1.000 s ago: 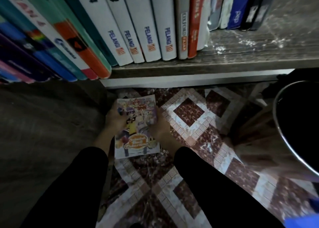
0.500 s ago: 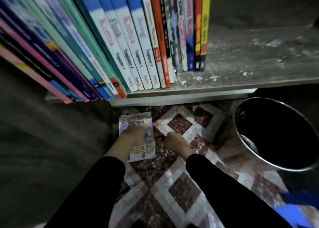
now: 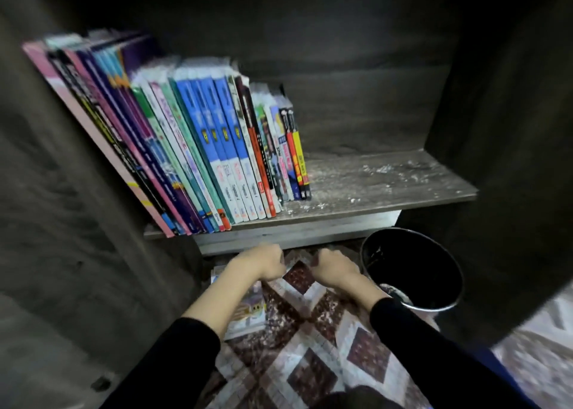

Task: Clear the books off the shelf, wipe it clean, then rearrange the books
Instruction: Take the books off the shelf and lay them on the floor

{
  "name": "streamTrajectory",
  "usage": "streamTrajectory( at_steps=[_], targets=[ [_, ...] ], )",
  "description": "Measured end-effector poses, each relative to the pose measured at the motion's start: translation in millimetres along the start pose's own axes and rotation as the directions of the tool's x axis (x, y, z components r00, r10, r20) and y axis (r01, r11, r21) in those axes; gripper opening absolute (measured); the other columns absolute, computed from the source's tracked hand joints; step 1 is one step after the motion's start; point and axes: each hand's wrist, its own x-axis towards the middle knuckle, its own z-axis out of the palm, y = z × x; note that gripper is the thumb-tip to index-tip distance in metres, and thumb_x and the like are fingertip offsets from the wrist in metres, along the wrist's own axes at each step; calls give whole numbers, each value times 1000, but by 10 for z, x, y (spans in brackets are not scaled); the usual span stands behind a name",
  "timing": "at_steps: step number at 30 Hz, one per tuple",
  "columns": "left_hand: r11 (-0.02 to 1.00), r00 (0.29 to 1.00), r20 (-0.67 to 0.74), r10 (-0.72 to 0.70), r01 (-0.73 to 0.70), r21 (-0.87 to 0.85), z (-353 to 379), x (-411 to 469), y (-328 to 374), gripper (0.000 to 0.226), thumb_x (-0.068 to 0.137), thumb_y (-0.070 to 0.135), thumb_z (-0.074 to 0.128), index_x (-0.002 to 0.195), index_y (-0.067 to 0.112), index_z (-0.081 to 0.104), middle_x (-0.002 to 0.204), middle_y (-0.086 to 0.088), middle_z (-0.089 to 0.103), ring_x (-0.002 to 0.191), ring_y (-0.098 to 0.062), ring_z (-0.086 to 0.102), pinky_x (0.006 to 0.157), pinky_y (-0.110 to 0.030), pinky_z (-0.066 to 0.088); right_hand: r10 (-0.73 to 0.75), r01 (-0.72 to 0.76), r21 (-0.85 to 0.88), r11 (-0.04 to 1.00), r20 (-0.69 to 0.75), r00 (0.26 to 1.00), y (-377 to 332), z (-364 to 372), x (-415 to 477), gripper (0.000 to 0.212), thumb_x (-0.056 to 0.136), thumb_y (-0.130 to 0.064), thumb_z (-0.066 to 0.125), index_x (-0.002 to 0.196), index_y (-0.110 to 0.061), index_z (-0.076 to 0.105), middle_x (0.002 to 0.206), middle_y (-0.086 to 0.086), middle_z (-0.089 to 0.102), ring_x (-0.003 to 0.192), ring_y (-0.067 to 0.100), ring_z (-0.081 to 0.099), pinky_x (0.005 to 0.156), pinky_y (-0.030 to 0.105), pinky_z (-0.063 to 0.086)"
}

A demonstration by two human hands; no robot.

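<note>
A row of books (image 3: pixel 223 160) leans to the left on the grey wooden shelf (image 3: pixel 372 188), filling its left half. White dust and crumbs lie on the bare right half. Below the shelf, a colourful comic book (image 3: pixel 248 312) lies flat on the patterned floor, partly under my left forearm. My left hand (image 3: pixel 263 261) hovers above the floor just in front of the shelf edge with its fingers curled, holding nothing. My right hand (image 3: pixel 333 267) is beside it, fingers curled too and empty.
A black round bin (image 3: pixel 412 269) stands on the floor at the right, close to my right wrist. Dark cabinet walls (image 3: pixel 62 222) close in on both sides. The floor (image 3: pixel 310 362) has brown and white diamond tiles.
Both hands have let go of the comic book, which now lies on the floor, and they have risen toward the shelf edge. The view has pulled back and up, showing the whole shelf.
</note>
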Motion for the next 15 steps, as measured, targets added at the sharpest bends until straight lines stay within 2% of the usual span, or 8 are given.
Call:
streamTrajectory(
  at_steps=[3,6,8,9,11,13,15],
  targets=[
    [995,977,-194,86,-93,-23,-223,-248,162,22,93,15,48,108,9,64,106,-11,64,91,-23,60,74,-31,48,-51,52,6,999,-81,995,-47,-299,-183,26,92,-31,53,107,-11,60,115,12,61,106,30,59,84,32,48],
    [984,892,-418,172,-176,28,-452,-435,303,27,95,18,47,118,15,60,114,-3,63,97,-16,58,79,-26,45,-97,101,13,995,-166,981,-106,-570,-311,23,90,-26,52,106,-14,62,112,11,63,107,28,58,85,33,48],
    [973,785,-575,233,-184,142,-593,-476,367,26,94,21,46,114,20,62,116,2,63,101,-13,57,86,-28,43,-120,127,15,992,-226,967,-148,-717,-352,22,89,-26,51,105,-15,63,110,11,64,107,29,58,86,34,49],
    [965,717,-646,262,-186,185,-657,-474,391,27,93,23,45,114,22,62,118,4,63,107,-13,55,96,-31,40,-131,140,17,990,-263,956,-163,-783,-369,23,89,-25,51,105,-16,64,110,11,65,107,29,58,87,34,49],
    [957,582,-760,289,-179,227,-797,-457,427,30,93,24,46,119,24,61,127,5,58,124,-13,46,115,-40,20,-151,169,24,985,-333,931,-193,-899,-365,23,89,-25,50,106,-16,65,110,12,66,107,31,59,85,34,48],
    [956,461,-838,292,-157,247,-940,-439,440,34,92,24,49,125,21,58,139,2,49,138,-17,32,116,-42,0,-184,210,27,977,-379,907,-226,-979,-335,23,91,-25,50,106,-15,65,108,13,67,105,31,60,82,33,47],
    [960,373,-885,280,-108,258,-1103,-422,447,41,92,24,52,133,17,52,149,-4,37,144,-23,18,112,-42,-8,-221,264,46,963,-421,880,-257,-1020,-260,23,93,-27,49,106,-15,64,106,13,68,103,30,61,80,33,47]
  ],
)
